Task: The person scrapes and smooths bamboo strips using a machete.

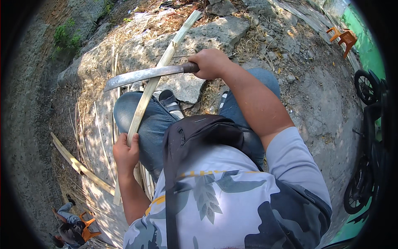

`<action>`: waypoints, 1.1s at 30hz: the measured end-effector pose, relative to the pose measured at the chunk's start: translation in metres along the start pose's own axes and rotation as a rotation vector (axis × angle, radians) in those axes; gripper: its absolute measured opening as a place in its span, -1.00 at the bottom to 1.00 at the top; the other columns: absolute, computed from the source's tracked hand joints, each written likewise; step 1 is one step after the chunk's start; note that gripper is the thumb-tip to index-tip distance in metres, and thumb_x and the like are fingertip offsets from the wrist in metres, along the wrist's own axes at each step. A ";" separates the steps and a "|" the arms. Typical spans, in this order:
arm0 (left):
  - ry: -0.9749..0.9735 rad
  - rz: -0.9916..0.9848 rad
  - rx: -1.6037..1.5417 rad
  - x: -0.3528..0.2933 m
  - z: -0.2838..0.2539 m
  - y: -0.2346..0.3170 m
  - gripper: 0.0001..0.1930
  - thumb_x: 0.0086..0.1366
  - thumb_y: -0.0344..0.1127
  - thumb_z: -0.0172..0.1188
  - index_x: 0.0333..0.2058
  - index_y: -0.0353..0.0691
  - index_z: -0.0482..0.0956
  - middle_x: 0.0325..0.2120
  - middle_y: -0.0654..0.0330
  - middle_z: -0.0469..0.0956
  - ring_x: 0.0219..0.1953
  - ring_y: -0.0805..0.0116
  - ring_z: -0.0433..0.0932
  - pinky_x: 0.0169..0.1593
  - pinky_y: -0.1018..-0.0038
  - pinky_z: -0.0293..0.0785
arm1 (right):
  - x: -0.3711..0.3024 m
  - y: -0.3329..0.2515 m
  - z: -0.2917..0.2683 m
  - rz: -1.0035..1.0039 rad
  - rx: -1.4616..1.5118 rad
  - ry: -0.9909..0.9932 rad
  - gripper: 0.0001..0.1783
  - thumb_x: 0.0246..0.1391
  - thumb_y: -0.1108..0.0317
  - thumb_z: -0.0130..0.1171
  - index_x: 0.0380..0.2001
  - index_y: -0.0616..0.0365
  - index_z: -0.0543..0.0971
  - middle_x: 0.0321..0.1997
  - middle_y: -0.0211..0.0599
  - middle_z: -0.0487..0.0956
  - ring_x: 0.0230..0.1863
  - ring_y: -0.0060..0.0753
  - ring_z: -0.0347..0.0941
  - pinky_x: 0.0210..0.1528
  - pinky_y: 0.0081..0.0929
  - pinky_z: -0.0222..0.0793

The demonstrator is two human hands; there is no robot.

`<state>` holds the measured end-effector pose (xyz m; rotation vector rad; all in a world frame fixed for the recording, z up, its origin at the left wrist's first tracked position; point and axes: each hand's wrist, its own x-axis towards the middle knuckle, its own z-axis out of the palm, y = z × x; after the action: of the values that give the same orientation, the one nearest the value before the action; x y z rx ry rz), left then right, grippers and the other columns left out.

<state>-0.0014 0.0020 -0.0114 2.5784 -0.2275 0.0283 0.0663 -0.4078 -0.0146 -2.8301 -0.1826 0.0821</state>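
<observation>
My left hand [126,154] is closed around the lower part of a long, pale bamboo strip [143,101], thumb on top. The strip slants up and away across my left knee, with a knot near its far end. In my right hand [210,64] is the dark, wrapped handle of a machete [143,77]. Its long, slightly curved blade points left and lies across the strip, beyond the knee. Whether the edge bites into the bamboo I cannot tell.
Broken concrete slabs [207,33] and rubble lie ahead. Thin bamboo strips [99,128] and a wider split piece [81,168] are on the ground at left. Another person [71,226] sits on an orange chair [88,228] at lower left. A motorcycle [369,137] and orange chairs [346,40] stand at right.
</observation>
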 end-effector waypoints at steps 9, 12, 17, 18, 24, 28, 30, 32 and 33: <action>0.013 0.025 0.029 -0.001 -0.001 0.003 -0.61 0.39 -0.07 0.34 -0.39 -0.31 0.54 -0.69 0.06 0.45 -0.66 0.23 0.40 -0.48 0.30 0.34 | 0.000 0.005 0.009 -0.063 0.056 0.047 -0.77 -0.03 0.14 0.28 -0.28 -0.10 0.66 -0.34 -0.16 0.69 -0.22 0.07 0.66 -0.18 0.07 0.56; 0.015 0.011 0.032 -0.001 -0.001 0.006 -0.61 0.39 -0.06 0.33 -0.39 -0.31 0.54 -0.69 0.06 0.46 -0.65 0.22 0.41 -0.47 0.29 0.35 | 0.000 0.005 0.011 -0.068 0.057 0.049 -0.76 -0.04 0.14 0.29 -0.28 -0.09 0.66 -0.33 -0.16 0.70 -0.22 0.07 0.66 -0.17 0.07 0.56; 0.014 -0.028 0.107 0.001 -0.001 0.006 -0.58 0.38 -0.01 0.33 -0.38 -0.33 0.55 -0.63 -0.04 0.52 -0.58 0.04 0.51 -0.40 0.20 0.41 | 0.002 0.008 0.017 -0.068 0.073 0.048 -0.74 -0.05 0.12 0.32 -0.27 -0.10 0.66 -0.31 -0.17 0.70 -0.20 0.06 0.66 -0.14 0.05 0.56; 0.011 -0.026 0.110 0.001 -0.001 0.005 -0.58 0.38 -0.01 0.33 -0.38 -0.33 0.55 -0.63 -0.04 0.52 -0.58 0.04 0.51 -0.40 0.20 0.41 | 0.002 0.007 0.016 -0.062 0.074 0.036 -0.74 -0.05 0.12 0.32 -0.26 -0.10 0.67 -0.30 -0.17 0.70 -0.19 0.06 0.66 -0.13 0.04 0.56; 0.002 -0.038 0.121 0.001 -0.002 0.010 -0.58 0.38 -0.02 0.32 -0.37 -0.34 0.56 -0.59 -0.08 0.54 -0.54 0.00 0.54 -0.36 0.20 0.44 | 0.002 0.005 0.012 -0.040 0.079 0.017 -0.74 -0.06 0.13 0.32 -0.26 -0.11 0.67 -0.29 -0.17 0.71 -0.17 0.05 0.66 -0.11 0.03 0.57; 0.018 0.012 0.082 0.001 -0.002 0.008 -0.59 0.39 -0.04 0.32 -0.37 -0.34 0.56 -0.60 -0.03 0.54 -0.55 0.11 0.51 -0.37 0.24 0.42 | 0.001 0.007 0.011 -0.057 0.066 0.043 -0.76 -0.06 0.14 0.31 -0.28 -0.11 0.67 -0.31 -0.16 0.70 -0.19 0.05 0.67 -0.11 0.04 0.57; 0.022 0.034 0.095 0.001 0.000 0.003 -0.59 0.39 -0.04 0.32 -0.37 -0.34 0.57 -0.61 -0.01 0.53 -0.56 0.15 0.49 -0.38 0.25 0.41 | -0.001 0.005 0.010 -0.058 0.089 0.048 -0.77 -0.07 0.15 0.31 -0.30 -0.11 0.67 -0.33 -0.17 0.70 -0.20 0.05 0.66 -0.12 0.04 0.56; 0.018 0.008 0.016 0.001 0.002 0.002 -0.58 0.40 -0.03 0.32 -0.37 -0.34 0.56 -0.62 0.02 0.51 -0.57 0.22 0.45 -0.39 0.27 0.39 | -0.002 0.003 0.006 -0.058 0.110 0.052 -0.79 -0.07 0.16 0.31 -0.31 -0.10 0.67 -0.34 -0.18 0.70 -0.22 0.05 0.66 -0.14 0.03 0.56; 0.020 0.012 0.012 0.001 0.001 0.000 -0.58 0.40 -0.03 0.32 -0.37 -0.34 0.56 -0.62 0.02 0.51 -0.57 0.22 0.45 -0.39 0.27 0.39 | -0.002 0.001 0.005 -0.105 0.072 0.059 -0.79 -0.08 0.17 0.31 -0.32 -0.11 0.66 -0.36 -0.19 0.69 -0.24 0.04 0.66 -0.15 0.02 0.56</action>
<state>-0.0004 0.0011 -0.0126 2.5880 -0.2355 0.0596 0.0639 -0.4075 -0.0199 -2.7419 -0.3079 -0.0174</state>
